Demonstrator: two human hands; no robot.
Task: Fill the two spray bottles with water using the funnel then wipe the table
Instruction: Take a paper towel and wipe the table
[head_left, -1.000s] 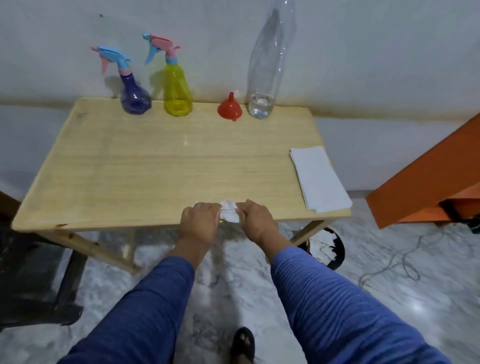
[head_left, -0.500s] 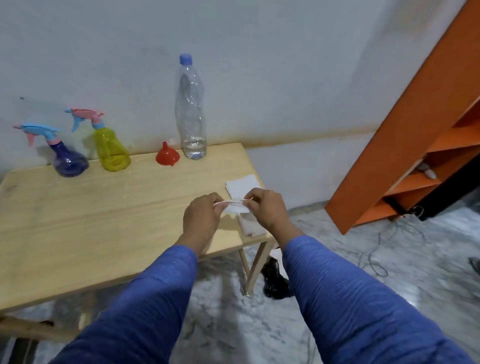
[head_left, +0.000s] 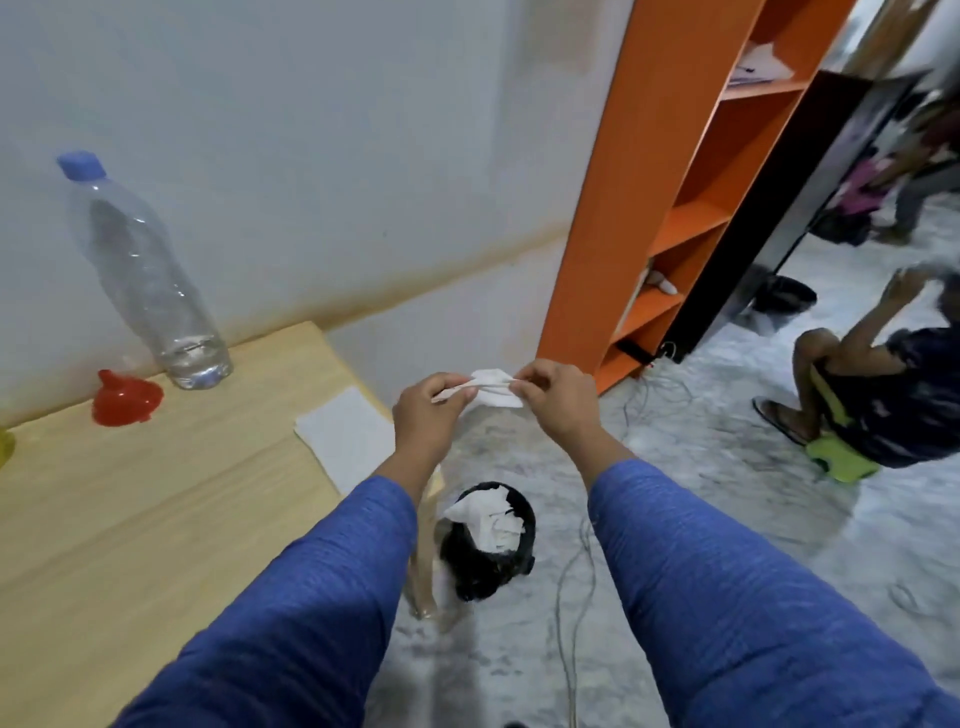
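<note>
My left hand and my right hand together pinch a crumpled white tissue, held in the air past the right end of the wooden table. Below the hands, on the floor, stands a black waste bin with white tissues in it. A red funnel lies on the table by the wall, beside a clear water bottle with a blue cap and a little water. A sliver of the yellow spray bottle shows at the left edge. The blue spray bottle is out of view.
A stack of white tissues lies at the table's right edge. An orange shelf unit stands against the wall. A person crouches on a green stool on the marble floor at right. Cables trail across the floor.
My view has swung to the right. Both hands carried the tissue off the table's front edge, up and rightward, to above the bin. The spray bottles have left the view.
</note>
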